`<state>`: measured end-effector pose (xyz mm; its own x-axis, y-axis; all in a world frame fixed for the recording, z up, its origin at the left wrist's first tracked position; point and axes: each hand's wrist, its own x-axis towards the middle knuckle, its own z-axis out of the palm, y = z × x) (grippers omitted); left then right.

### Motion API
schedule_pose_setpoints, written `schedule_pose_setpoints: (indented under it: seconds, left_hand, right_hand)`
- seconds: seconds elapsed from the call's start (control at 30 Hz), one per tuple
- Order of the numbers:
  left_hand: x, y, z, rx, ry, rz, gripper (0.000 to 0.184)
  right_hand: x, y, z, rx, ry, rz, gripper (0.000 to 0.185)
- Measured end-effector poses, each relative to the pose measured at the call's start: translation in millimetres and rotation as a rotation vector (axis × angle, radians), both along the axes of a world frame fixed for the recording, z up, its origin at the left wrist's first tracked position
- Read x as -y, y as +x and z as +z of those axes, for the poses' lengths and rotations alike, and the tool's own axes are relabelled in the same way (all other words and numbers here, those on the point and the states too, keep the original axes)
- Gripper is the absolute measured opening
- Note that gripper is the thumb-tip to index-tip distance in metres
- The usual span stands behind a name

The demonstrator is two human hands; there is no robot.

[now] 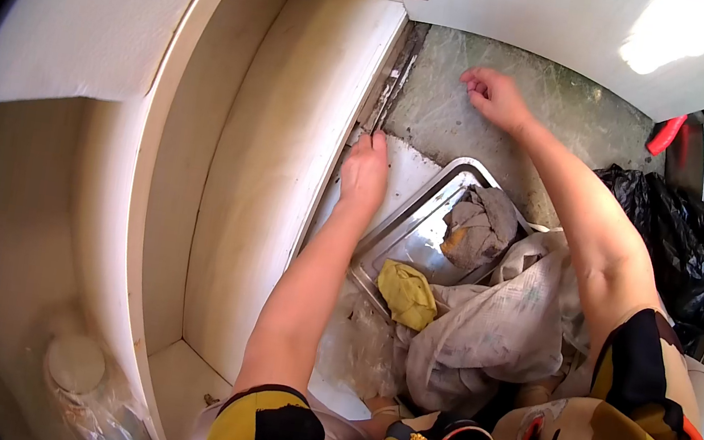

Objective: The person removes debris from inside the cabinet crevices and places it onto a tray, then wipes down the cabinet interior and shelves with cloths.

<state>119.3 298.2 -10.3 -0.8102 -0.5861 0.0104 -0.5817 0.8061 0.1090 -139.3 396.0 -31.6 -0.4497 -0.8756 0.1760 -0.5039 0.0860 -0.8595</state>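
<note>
My left hand (365, 171) is closed at the lower edge of the cabinet, its fingertips at the dark, dirty strip (398, 73) along the base. A thin dark line runs up from the fingers; whether it is a held thing or part of the gap I cannot tell. Over the grey stone floor (439, 115), my right hand (497, 99) has loosely bent fingers, the thumb a little apart, and nothing visible in it. Between my arms lies a metal tray (409, 228) with a crumpled grey-brown rag (484, 230) in it. A yellow cloth (407, 295) sits at its near edge.
The open cabinet (294, 122) stands on the left, with a hinged white door (535, 7) across the top. A patterned pale cloth (489, 329) covers my lap beside the tray. On the right are a black plastic bag (669, 238) and a red object (666, 135).
</note>
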Motion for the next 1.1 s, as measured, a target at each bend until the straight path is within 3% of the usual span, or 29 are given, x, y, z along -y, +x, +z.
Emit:
schedule_pose_setpoints:
  seconds: [0.17, 0.27, 0.33, 0.37, 0.43, 0.5, 0.57, 0.63, 0.7, 0.77, 0.97, 1.1]
  left_hand:
    - [3.0, 33.2, 24.2, -0.188, 0.149, -0.054, 0.041]
    - [-8.0, 34.7, 56.5, -0.367, 0.133, -0.062, 0.029]
    - [-10.6, 43.4, 51.0, -0.343, 0.043, -0.118, 0.027]
    - [-13.3, 48.7, 46.0, -0.32, -0.042, -0.174, 0.025]
    - [-27.5, 50.5, 31.8, -0.375, -0.036, -0.133, 0.022]
    - [-41.5, 42.8, 27.7, -0.414, -0.054, -0.096, 0.02]
    - [-57.2, 29.2, 29.0, -0.434, -0.074, -0.062, 0.019]
    - [-69.4, 21.8, 28.6, -0.401, -0.035, -0.029, 0.02]
    - [-76.3, 21.6, 24.3, -0.456, 0.018, 0.014, 0.023]
    - [-78.0, 25.7, 16.0, -0.463, 0.082, 0.053, 0.026]
    - [-82.1, 17.4, 16.0, -0.451, 0.194, 0.179, 0.034]
    - [-67.2, -0.2, 17.9, -0.531, 0.143, 0.13, 0.037]
  right_hand:
    - [2.3, 5.3, 10.3, 0.046, 0.069, -0.054, 0.023]
    - [5.9, 25.7, 10.9, 0.007, -0.079, -0.036, 0.022]
    - [13.8, 43.5, 15.0, 0.074, -0.003, 0.282, 0.026]
    - [15.3, 53.5, 17.3, 0.074, -0.009, 0.287, 0.026]
    - [10.5, 87.5, 46.3, 0.47, 0.393, 0.387, 0.03]
    - [12.6, 111.5, 49.4, 0.476, 0.49, 0.416, 0.034]
    - [18.2, 126.7, 33.2, 0.476, 0.514, 0.378, 0.03]
    - [21.4, 128.7, 4.3, -0.186, 0.34, 0.328, 0.025]
    - [18.1, 121.8, 0.8, -0.155, 0.381, 0.28, 0.018]
    - [15.2, 113.9, 12.5, -0.1, 0.281, -0.062, 0.014]
    - [35.1, 105.1, 22.2, 0.001, 0.092, -0.261, 0.013]
    - [62.6, 80.9, 20.6, 0.061, 0.022, -0.33, 0.015]
